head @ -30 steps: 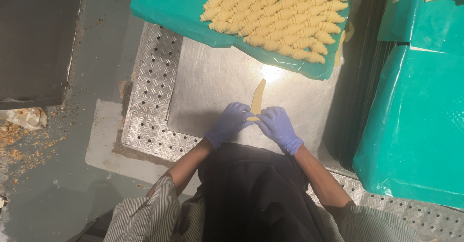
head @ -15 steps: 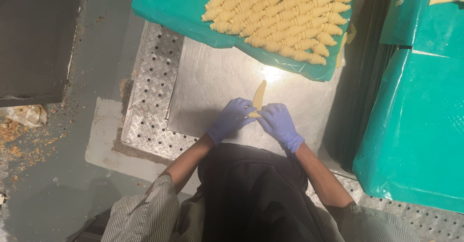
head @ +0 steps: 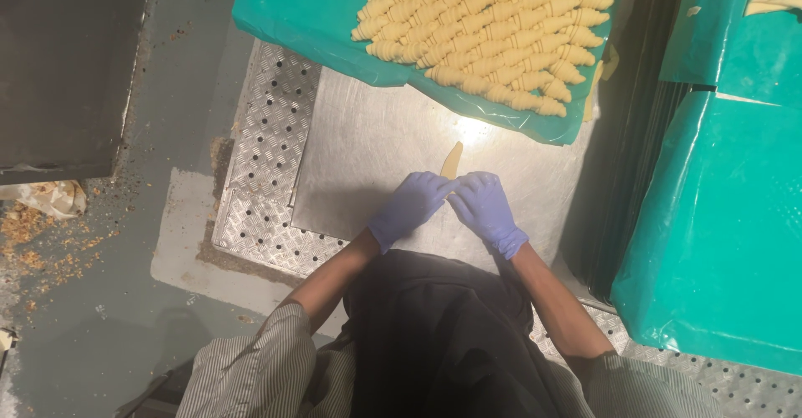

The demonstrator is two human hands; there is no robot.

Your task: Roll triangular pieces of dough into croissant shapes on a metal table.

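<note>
Far left, crumbs [head: 33, 243] litter the floor [head: 125, 334] beside a dark cabinet [head: 67, 67]. On the steel worktop [head: 368, 142] my left hand [head: 409, 205] and right hand [head: 487, 209], both in blue gloves, meet fingertip to fingertip over the near end of a dough strip [head: 452, 162]; its pointed far end lies flat, so this piece looks only partly rolled. Beyond it, a teal-lined tray [head: 301, 17] already carries many rows of rolled croissants [head: 493, 30], so much of the batch seems done. The rolled part sits under my fingers, so I cannot see how tightly they close on it. Right, teal-wrapped stacks [head: 718, 234] run out of frame.
</note>
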